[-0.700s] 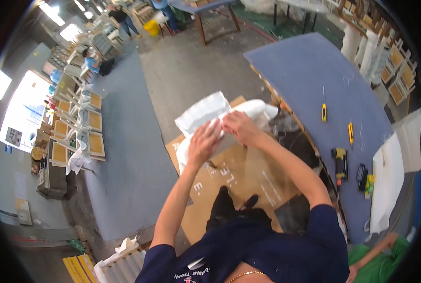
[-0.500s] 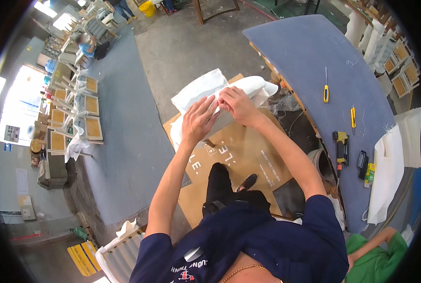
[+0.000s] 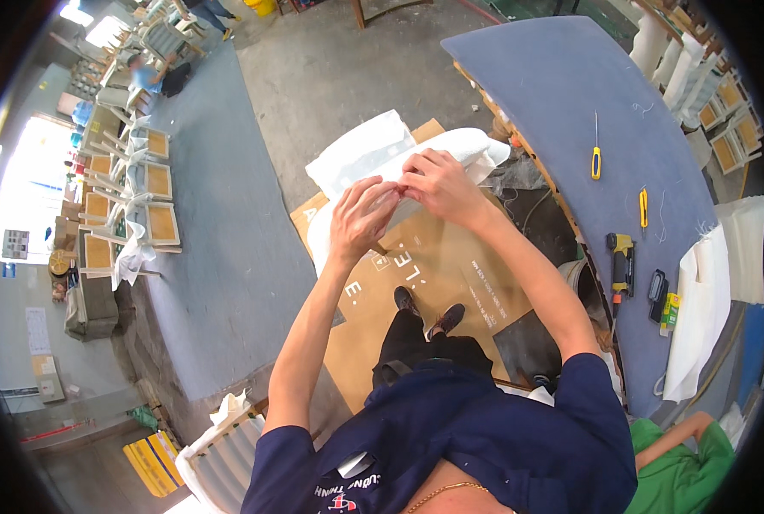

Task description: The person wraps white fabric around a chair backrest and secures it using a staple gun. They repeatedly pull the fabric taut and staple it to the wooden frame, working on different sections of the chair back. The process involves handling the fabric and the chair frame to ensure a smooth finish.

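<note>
A bulky piece covered in white cloth (image 3: 361, 154) stands in front of me, above a flattened brown cardboard sheet (image 3: 450, 278). It has a padded roll on its far right side, and a short wooden leg shows below my hands. My left hand (image 3: 363, 216) has its fingers bent and pressed together on the near edge of the cloth. Beside it, my right hand (image 3: 442, 190) pinches at the same edge, its fingertips meeting those of the left. Whatever small bit of cloth lies between the fingertips is mostly hidden.
On the right, a blue-topped table (image 3: 562, 94) carries a yellow-handled screwdriver (image 3: 596, 161), a yellow cutter (image 3: 643, 208), a staple gun (image 3: 622, 261) and white cloth (image 3: 699, 313). A person in green (image 3: 686, 463) is at lower right. Chair frames (image 3: 155, 180) line the left.
My left fingers, stretched flat on the cloth before, have bent and come together against my right fingertips. My right hand keeps its pinch. My feet show more fully below the hands.
</note>
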`<state>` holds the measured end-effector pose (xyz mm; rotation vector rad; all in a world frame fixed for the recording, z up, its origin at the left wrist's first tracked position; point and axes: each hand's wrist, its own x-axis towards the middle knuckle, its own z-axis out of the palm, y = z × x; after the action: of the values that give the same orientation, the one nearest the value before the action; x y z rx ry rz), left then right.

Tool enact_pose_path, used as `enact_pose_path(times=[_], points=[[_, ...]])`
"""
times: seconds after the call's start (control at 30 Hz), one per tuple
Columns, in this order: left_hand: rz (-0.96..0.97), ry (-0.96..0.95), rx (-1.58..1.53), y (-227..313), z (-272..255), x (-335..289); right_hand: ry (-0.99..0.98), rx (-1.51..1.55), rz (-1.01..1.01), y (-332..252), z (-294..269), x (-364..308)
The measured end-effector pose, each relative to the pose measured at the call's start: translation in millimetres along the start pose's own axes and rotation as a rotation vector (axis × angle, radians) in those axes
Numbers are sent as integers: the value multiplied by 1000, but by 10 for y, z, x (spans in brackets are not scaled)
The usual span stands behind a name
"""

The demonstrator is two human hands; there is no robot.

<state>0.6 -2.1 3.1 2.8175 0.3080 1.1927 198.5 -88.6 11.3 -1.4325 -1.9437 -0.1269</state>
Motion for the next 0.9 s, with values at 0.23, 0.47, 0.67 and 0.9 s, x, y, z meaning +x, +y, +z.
enact_pose_path(times=[0.23,0.47,0.67,0.9], points=[[9,27,-16,-35,19,-23,41,238,92,56,92,-27],[-51,31,-65,21,-18,41,32,323,102,89,63,-33],[25,-37,-27,24,-36,99,112,145,24,51,65,-82],[235,-154,76,-78,-107,101,34,-37,-11,-14,78,-88]])
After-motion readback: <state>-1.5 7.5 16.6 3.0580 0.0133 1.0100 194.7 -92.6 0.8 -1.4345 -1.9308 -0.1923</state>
